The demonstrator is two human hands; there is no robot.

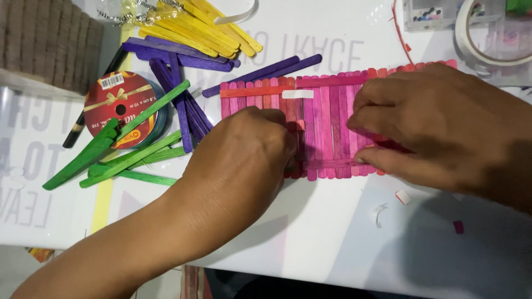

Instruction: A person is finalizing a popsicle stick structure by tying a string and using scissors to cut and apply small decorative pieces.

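**Pink and red stick panel under both hands**

Pink and red wooden craft sticks, laid side by side as one flat panel (327, 119), lie on the white table (332, 238), in the middle and a little to the right. Nearest to the camera, the left hand (244, 160) rests on the left lower part of the panel; its fingers (285, 138) are curled down and press on the sticks, and I cannot tell whether they grip anything. The right hand (438, 124) lies over the right part of the panel, fingers (377, 111) bent, with thumb and forefinger close together at the lower cross stick. A small strip of white tape (297, 94) sits on the upper cross stick.

Left of the panel lie loose green wooden sticks (119, 158), some on a red round ribbon spool (119, 108). Further away are purple wooden sticks (183, 83) and, behind them, yellow wooden sticks (205, 30). At the far right edge stands a roll of white tape (487, 39).
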